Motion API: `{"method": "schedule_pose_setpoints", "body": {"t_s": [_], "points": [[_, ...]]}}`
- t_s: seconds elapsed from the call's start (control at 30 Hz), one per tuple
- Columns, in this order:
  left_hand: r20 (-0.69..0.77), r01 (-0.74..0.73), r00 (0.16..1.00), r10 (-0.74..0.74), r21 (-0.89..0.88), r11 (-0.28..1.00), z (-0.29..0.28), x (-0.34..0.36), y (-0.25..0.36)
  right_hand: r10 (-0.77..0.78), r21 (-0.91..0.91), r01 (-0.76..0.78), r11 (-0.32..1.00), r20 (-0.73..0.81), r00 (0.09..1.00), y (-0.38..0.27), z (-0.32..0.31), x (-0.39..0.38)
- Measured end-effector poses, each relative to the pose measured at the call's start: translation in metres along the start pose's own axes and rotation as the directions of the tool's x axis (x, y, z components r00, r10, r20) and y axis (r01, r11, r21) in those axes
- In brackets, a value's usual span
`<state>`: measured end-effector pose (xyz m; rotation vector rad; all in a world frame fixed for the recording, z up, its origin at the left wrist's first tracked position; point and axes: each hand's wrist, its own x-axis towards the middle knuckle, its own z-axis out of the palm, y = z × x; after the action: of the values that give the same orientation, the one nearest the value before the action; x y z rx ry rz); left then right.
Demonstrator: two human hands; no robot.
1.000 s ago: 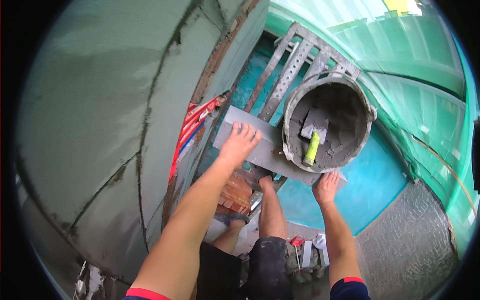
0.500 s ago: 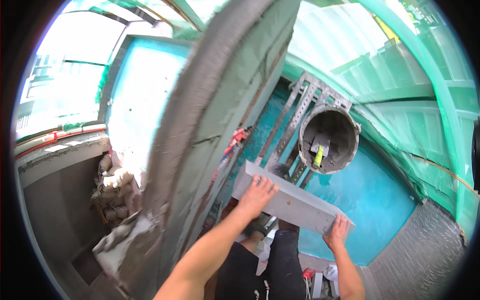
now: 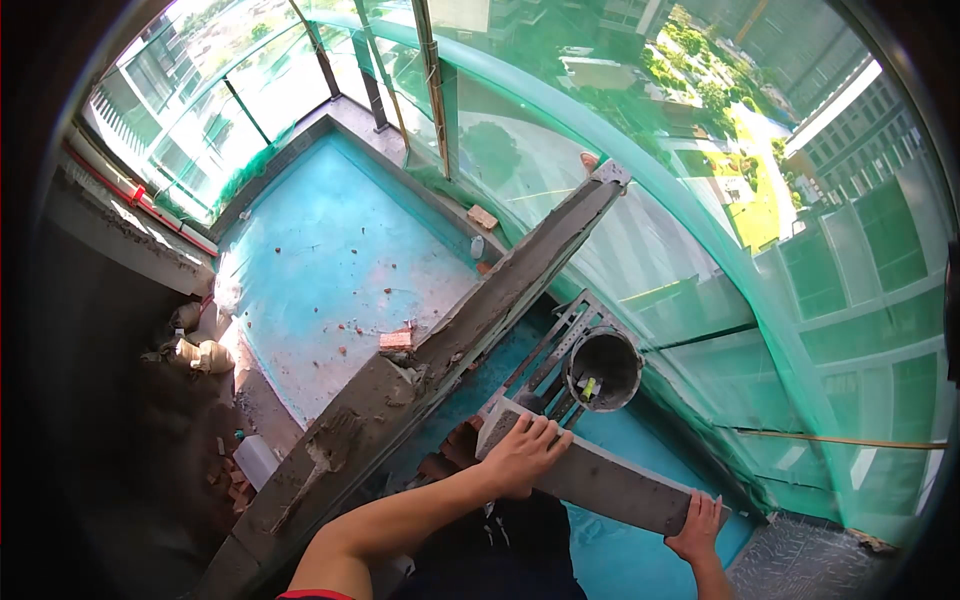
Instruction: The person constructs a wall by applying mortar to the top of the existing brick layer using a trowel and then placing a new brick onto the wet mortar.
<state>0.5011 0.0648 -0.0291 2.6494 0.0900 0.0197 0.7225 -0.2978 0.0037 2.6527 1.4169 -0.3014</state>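
My left hand (image 3: 525,452) grips the upper left end of a long grey slab-like board (image 3: 605,478), its fingers curled over the far edge. My right hand (image 3: 697,530) holds the board's right end. Just beyond the board, a mortar-coated bucket (image 3: 602,365) sits on a perforated metal rack (image 3: 548,350). A yellow-green handled trowel (image 3: 590,386) lies inside the bucket.
A narrow plastered wall top (image 3: 515,277) runs diagonally, with a brick piece (image 3: 396,341) on it. Left lie a blue-coated floor (image 3: 320,240), sacks (image 3: 205,352) and a dark drop. Green netting (image 3: 820,300) screens the outer edge; buildings show far below.
The board has moved away from the bucket and down toward my body, still in both hands. My view has lifted, showing more of the wall top, blue floor and outside.
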Motion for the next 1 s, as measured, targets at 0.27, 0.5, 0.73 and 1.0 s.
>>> {"method": "schedule_pose_setpoints", "body": {"t_s": [0.27, 0.5, 0.73, 1.0], "points": [[-0.287, 0.271, 0.918, -0.272, -0.046, 0.962, -0.086, 0.031, -0.008, -0.319, -0.102, 0.32, 0.942, 0.023, 0.947, 0.03, -0.133, 0.181], [-0.466, 0.594, 0.675, -0.572, -0.116, 0.796, -0.103, 0.064, -0.036, -0.669, -0.16, 0.671, 0.724, 0.078, 0.739, 0.006, -0.19, 0.403], [-0.495, 0.763, 0.43, -0.755, -0.248, 0.597, -0.121, 0.072, -0.066, -0.868, -0.223, 0.874, 0.432, 0.162, 0.47, -0.083, -0.225, 0.548], [-0.498, 0.852, 0.214, -0.84, -0.325, 0.41, -0.117, 0.065, -0.094, -0.904, -0.246, 0.93, 0.274, 0.265, 0.337, -0.174, -0.227, 0.603]]}}
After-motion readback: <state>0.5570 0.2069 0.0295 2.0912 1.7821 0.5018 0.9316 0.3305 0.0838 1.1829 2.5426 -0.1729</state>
